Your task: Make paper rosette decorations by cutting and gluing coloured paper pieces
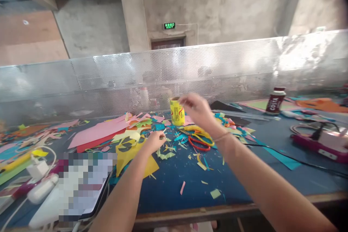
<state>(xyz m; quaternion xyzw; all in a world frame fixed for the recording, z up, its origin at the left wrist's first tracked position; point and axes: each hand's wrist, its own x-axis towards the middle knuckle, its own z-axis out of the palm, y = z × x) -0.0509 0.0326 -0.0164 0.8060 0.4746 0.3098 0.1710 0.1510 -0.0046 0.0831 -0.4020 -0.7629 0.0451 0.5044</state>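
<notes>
My left hand (157,140) is closed in a pinch low over the paper scraps, and a thin pale strip (164,130) sticks up from its fingertips. My right hand (196,108) is raised, with curled fingers beside the top rim of a yellow printed cylinder (177,113) standing upright. Motion blurs those fingers, so I cannot tell whether they hold anything or touch the rim. Below the right wrist lie scissors with red handles (199,144) and a yellow-handled pair (206,136). Yellow paper (148,161) with cut-out holes lies partly under my left forearm.
Pink sheets (100,132) and colourful scraps cover the blue tabletop (187,203). A tablet (84,188) and white charger (38,168) are at left. At right are a dark red bottle (276,100), a purple power strip (318,148) and a black cable (293,158). Behind stands a perforated metal screen (114,83).
</notes>
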